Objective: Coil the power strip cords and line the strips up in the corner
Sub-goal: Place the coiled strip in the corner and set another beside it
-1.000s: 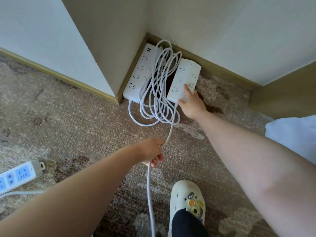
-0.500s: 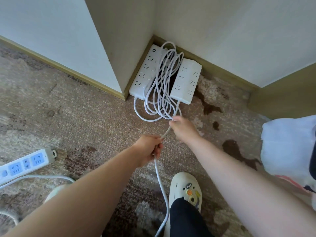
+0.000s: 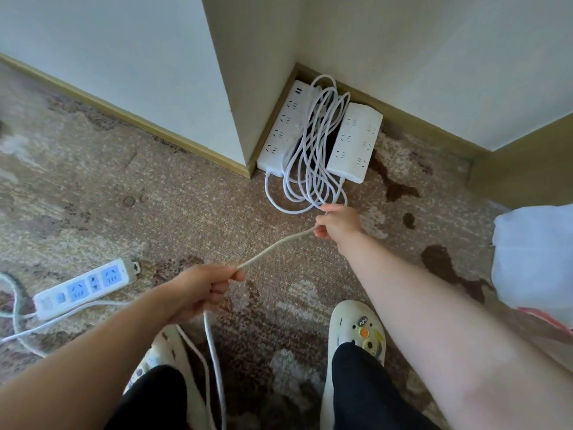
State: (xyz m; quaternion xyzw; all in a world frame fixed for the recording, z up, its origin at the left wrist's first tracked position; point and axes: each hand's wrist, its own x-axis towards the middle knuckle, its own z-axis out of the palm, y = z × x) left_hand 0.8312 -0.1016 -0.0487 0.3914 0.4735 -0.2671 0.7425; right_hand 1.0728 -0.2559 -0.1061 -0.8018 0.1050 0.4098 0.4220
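I stand on a brown patchy carpet (image 3: 192,187). Two white power strips lie side by side in the corner. The left power strip (image 3: 283,131) is against the wall. The right power strip (image 3: 355,144) lies near it. A pile of coiled white cords (image 3: 313,150) rests between them and partly on top. A blue and white power strip (image 3: 85,285) lies far off to my left. My right hand (image 3: 338,225) has a closed grip on a white cord (image 3: 273,249) just in front of the coil. My left hand (image 3: 201,288) has a closed grip on the same cord nearer to me. The cord is stretched between my hands, then hangs down by my cream shoes (image 3: 356,333).
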